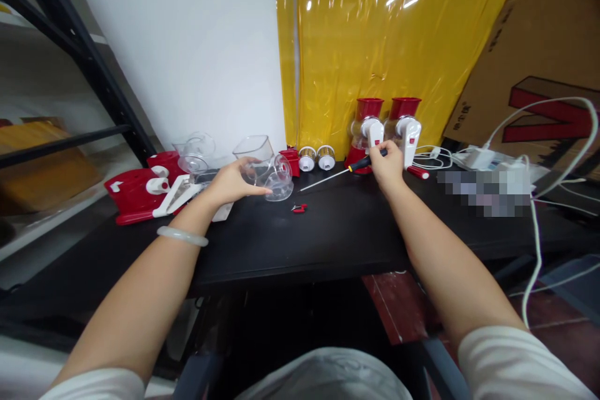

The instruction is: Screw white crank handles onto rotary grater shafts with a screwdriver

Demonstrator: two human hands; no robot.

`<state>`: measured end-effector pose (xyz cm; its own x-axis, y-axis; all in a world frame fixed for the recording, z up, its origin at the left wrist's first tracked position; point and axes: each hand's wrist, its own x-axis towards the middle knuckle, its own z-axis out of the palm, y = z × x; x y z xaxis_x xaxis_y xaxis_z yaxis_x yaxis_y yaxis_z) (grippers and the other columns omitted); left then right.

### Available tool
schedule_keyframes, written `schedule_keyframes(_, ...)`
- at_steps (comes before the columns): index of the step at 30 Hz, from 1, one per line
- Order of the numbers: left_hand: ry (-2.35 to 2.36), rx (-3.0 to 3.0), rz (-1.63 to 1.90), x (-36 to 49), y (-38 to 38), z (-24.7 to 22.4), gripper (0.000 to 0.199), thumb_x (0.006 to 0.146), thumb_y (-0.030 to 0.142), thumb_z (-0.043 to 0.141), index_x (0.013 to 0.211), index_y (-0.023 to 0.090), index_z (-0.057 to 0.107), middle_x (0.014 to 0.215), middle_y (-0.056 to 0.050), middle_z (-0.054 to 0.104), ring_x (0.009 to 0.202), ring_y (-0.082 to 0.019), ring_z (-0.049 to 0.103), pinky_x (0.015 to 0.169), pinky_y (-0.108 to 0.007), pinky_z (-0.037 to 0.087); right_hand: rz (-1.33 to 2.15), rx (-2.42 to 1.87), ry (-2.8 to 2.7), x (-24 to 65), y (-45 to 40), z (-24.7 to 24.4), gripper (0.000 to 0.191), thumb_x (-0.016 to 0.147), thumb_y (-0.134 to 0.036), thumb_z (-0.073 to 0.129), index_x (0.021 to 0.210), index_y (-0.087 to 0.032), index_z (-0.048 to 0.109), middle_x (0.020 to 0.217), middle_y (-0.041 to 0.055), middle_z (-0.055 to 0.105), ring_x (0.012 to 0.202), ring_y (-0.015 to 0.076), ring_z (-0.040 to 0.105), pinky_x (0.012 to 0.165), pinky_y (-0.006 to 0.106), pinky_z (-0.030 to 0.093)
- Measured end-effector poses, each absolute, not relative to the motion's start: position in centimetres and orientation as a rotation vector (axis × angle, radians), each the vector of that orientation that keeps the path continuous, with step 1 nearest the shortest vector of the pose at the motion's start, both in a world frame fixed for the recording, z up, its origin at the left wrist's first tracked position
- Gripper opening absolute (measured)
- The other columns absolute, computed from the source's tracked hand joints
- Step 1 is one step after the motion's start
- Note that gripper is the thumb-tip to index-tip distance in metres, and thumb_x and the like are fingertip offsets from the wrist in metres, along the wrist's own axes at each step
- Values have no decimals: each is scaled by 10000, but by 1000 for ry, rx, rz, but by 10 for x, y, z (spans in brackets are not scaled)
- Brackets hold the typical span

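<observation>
My left hand point(234, 182) is closed around the side of a clear plastic grater housing point(255, 149), whose round end point(280, 187) is at or just above the black tabletop. In my right hand point(388, 165) is a screwdriver point(360, 164) with a black and yellow handle; its long thin shaft points left toward the housing and touches nothing I can make out. Between the hands, on the table, lie small red and metal pieces point(299, 208). Two drum-shaped grater cylinders point(326, 157) stand behind the shaft, next to a red plastic part point(291, 162).
Two assembled red and white rotary graters point(406, 128) stand at the back right. Red grater bases point(135, 194) and another clear housing point(194, 153) sit at the left. White cables point(537, 250) hang over the right side, beside a large cardboard box point(497, 62).
</observation>
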<state>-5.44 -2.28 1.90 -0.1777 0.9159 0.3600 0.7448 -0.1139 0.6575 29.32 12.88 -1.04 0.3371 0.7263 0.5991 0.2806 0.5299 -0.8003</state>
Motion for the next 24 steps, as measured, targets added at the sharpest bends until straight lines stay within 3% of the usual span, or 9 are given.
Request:
schedule_keyframes(6,2020,1929,915,-53,-23,20,957,450,559,881,1299,221,598,1066,-93,715,1018,-286,651,924,-395,489,371,-1070,-1267,291,125,-9,120,670,-242,598,625,-209,491,560,-63,459,572,125,437,599,278,354)
schedule_keyframes(13,2009,1851,943,-54,-19,15,925,432,516,904,1257,202,627,1046,-105,715,973,-272,672,897,-394,516,385,-1061,-1279,291,127,-11,114,675,-246,604,641,-210,501,574,-60,474,584,131,448,606,281,359)
schedule_keyframes(18,1781,1504,1197,-46,-21,18,969,418,411,939,1285,165,583,1028,-121,705,808,-220,691,692,-341,575,408,-1054,-1243,291,129,-10,122,670,-233,614,629,-203,503,571,-57,476,578,121,441,599,272,363)
schedule_keyframes(24,1507,1208,1455,-42,-19,17,762,547,347,914,1220,168,603,877,-49,697,542,-74,560,607,-301,594,565,-940,-1142,291,141,-15,130,703,-288,563,652,-222,464,537,-69,431,520,115,430,506,246,360)
